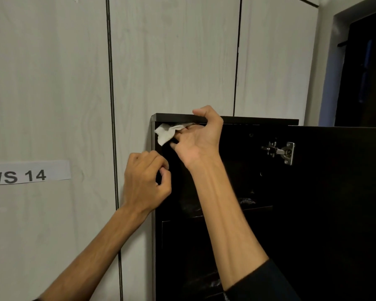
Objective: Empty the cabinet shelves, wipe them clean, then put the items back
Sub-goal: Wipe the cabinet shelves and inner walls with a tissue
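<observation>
Wiping stage: right hand (199, 137) pinches white cloth (166, 133) under cabinet (258, 121) top panel, thumb hooked over its edge. Left hand (147, 179) curled at cabinet's side edge, grip unclear. Upper shelf (256, 208) looks emptied; restocking remains.

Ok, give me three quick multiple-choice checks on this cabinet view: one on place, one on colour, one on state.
1. Where is the cloth?
A. under the cabinet's top panel
B. on the floor
C. over the hinge

2. What colour is the cabinet?
A. white
B. black
C. red

3. What is the right hand doing?
A. hanging idle
B. holding the cloth
C. gripping the hinge

Answers: 1 A, the cloth sits just beneath the top panel. 2 B, its panels are black. 3 B, its fingers hold the cloth while the thumb hooks over the panel.
</observation>
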